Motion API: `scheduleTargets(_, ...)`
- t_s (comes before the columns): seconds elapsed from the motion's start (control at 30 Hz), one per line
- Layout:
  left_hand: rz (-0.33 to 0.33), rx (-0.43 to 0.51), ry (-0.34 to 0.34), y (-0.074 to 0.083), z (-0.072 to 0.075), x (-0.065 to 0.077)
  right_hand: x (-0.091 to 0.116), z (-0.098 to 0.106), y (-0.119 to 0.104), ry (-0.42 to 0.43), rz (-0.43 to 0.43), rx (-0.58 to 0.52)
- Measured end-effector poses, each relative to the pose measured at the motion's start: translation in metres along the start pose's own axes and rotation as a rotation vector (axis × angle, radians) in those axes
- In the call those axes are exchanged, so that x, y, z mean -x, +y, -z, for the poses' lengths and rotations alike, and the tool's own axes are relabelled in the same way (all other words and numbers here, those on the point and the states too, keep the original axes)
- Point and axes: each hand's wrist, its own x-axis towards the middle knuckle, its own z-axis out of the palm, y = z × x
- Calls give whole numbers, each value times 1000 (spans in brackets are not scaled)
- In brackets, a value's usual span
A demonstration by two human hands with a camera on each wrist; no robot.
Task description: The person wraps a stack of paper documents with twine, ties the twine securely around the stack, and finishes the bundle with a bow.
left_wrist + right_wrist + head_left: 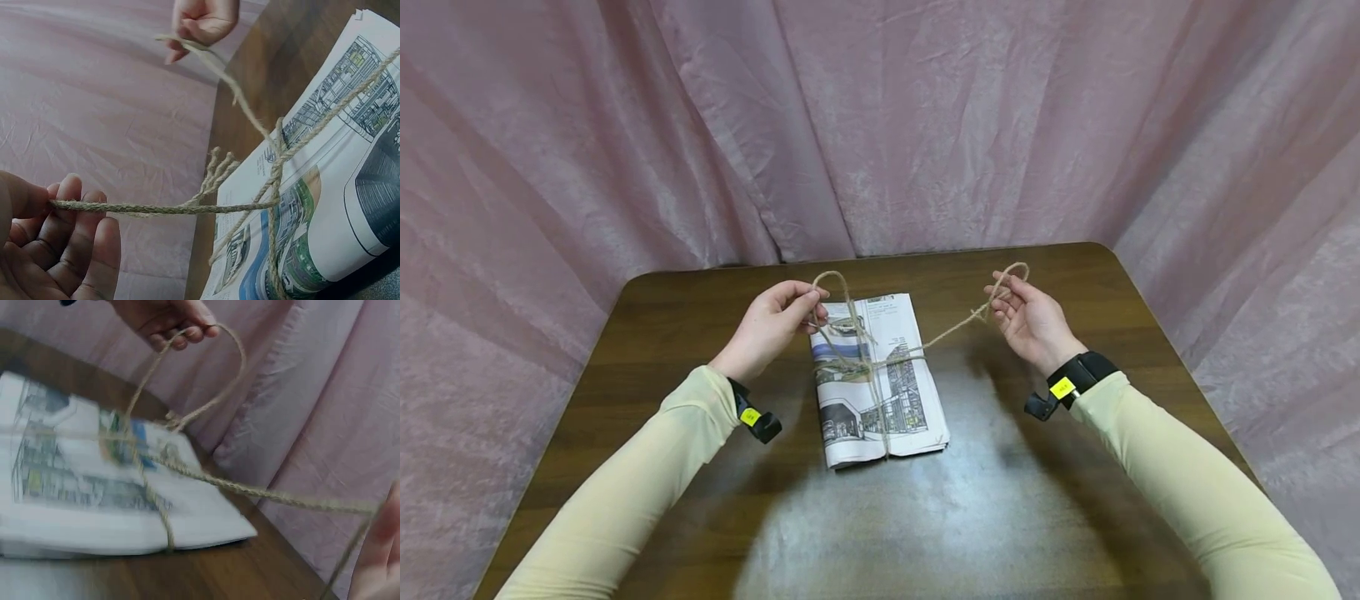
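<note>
A folded stack of newspapers (856,396) lies on the table, with twine (880,408) crossed around it and meeting in a knot on top. Left of that crossing, my left hand (772,325) pinches one length of the twine between thumb and fingers, and it bends up in a loop. On the other side my right hand (1033,321) holds the second length, which runs slanting from the knot and curls over the fingers. Both hands are raised above the tabletop. In the left wrist view the twine (162,209) stretches straight from the left fingertips to the knot.
The brown wooden table (925,517) has rounded far corners. Pink curtains (925,125) hang behind it and at both sides. Black cameras are strapped to both wrists, the right one (1078,375) beside a pale yellow sleeve (1187,483).
</note>
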Motion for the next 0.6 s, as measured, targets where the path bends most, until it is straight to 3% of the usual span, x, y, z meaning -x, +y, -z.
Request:
scheduleTargets(0.1, 16, 33, 35, -3, 2, 1, 0, 6, -2, 102, -2, 137)
scheduleTargets(0.2, 38, 66, 65, -9, 8, 3, 0, 16, -5, 141, -7, 259)
scheduleTargets(0.4, 57, 125, 74, -17, 16, 5, -5, 40, -13, 118, 33, 773)
scheduleTargets(0.5, 56, 126, 55, -15, 14, 5, -9, 48, -18, 177, 0, 825)
scheduleTargets(0.6, 58, 121, 37, -12, 10, 5, -8, 48, -17, 289, 58, 782)
